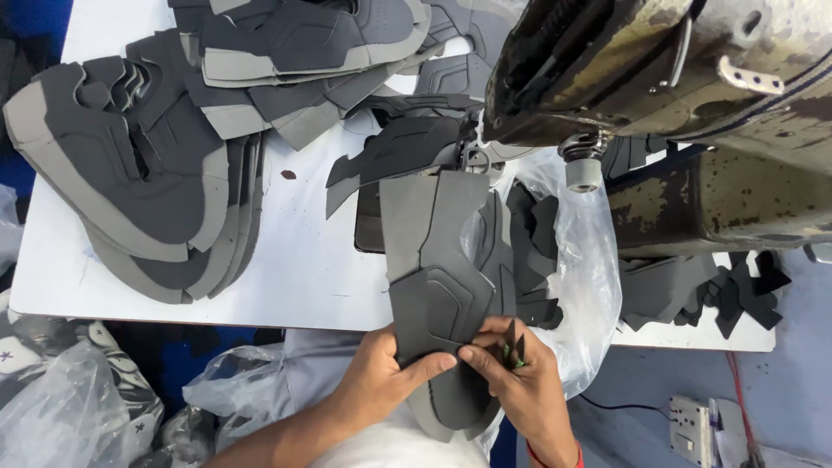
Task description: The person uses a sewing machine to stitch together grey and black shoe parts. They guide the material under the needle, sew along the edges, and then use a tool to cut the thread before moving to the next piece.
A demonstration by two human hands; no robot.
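A grey shoe upper piece [438,251] with a darker embossed overlay lies from the sewing machine's needle area down over the table's front edge. My left hand [381,377] grips its lower end, thumb pressed on the dark overlay. My right hand [520,381] pinches the same piece from the right and also holds a small thread snip with green handles [513,347] between its fingers. Both hands sit just below the table edge.
A worn sewing machine [676,78] fills the upper right. Stacks of grey shoe uppers [130,173] lie on the white table [295,260] at left and back. A clear plastic bag [589,286] holds dark cut pieces; more bags [69,407] sit at lower left.
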